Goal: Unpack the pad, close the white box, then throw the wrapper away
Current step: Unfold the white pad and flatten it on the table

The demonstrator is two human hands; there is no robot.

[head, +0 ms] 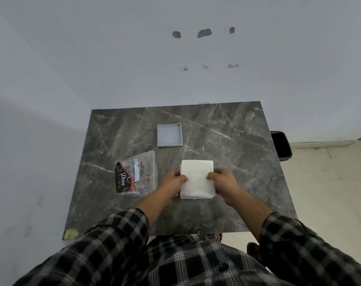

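Note:
A white square pad [197, 176] lies on top of the open white box [197, 196], near the middle of the table. My left hand [172, 183] grips the pad's left edge and my right hand [224, 180] grips its right edge. Only the box's front rim and a bit of its left side show beneath the pad. The box's white lid [169, 134] lies inside-up farther back on the table. The clear plastic wrapper [137, 174], printed in black and red, lies flat to the left of my left hand.
The dark marbled table [237, 162] stands against a pale wall. A black bin [281, 145] sits on the floor past the table's right edge. A yellowish sticker [71, 233] marks the front left corner.

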